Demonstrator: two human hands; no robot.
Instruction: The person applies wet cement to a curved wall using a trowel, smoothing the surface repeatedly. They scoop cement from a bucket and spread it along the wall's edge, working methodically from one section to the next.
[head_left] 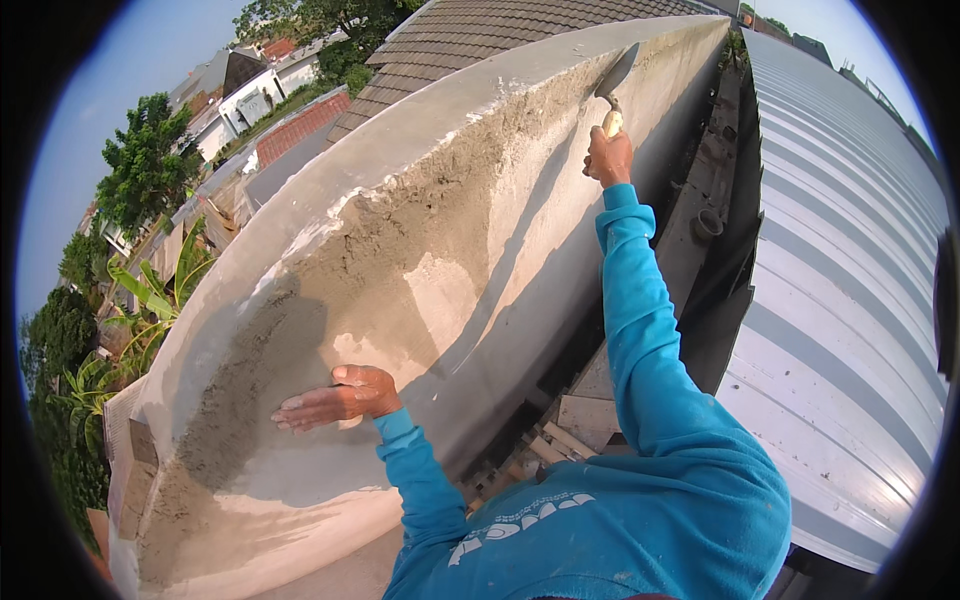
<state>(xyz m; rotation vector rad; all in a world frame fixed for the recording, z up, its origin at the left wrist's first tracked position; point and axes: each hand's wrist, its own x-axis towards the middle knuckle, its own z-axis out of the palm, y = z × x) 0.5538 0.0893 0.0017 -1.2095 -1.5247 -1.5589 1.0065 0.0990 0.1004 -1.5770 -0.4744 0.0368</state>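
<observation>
My right hand (609, 157) is wrapped round the pale handle of a trowel (616, 78), raised high against the upper part of a grey plastered wall (430, 310). The trowel's metal blade points up toward the wall's top edge. My left hand (340, 400) is lower on the left, held before the wall with its fingers stretched out and thumb raised; whether it touches the surface I cannot tell. A band of rough, darker mortar (390, 200) runs along the wall below its smooth top edge, with my shadows over parts of it.
A ribbed metal roof (840, 300) lies along the right, beside a narrow dark gap holding a bucket (707, 225) and debris. Pale pipes (550, 440) lie below. Tiled roofs (420, 50), trees (145, 160) and banana leaves (160, 300) lie beyond the wall.
</observation>
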